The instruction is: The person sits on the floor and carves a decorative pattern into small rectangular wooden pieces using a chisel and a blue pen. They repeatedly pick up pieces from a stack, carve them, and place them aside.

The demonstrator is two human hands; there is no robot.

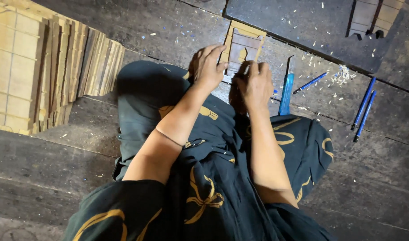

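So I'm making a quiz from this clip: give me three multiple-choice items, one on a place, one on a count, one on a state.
1. Where is the stack of wood panels?
A. upper left
B. lower right
C. on the lap

2. How many blue pens lie side by side at far right?
A. none
B. two
C. five

3. How are the left hand and right hand placed?
A. both on the cut wooden piece
B. both resting flat on the knees
C. one raised in the air

Answers: 1 A, the stack leans at the upper left. 2 B, a pair lies parallel there. 3 A, both hands meet at the piece.
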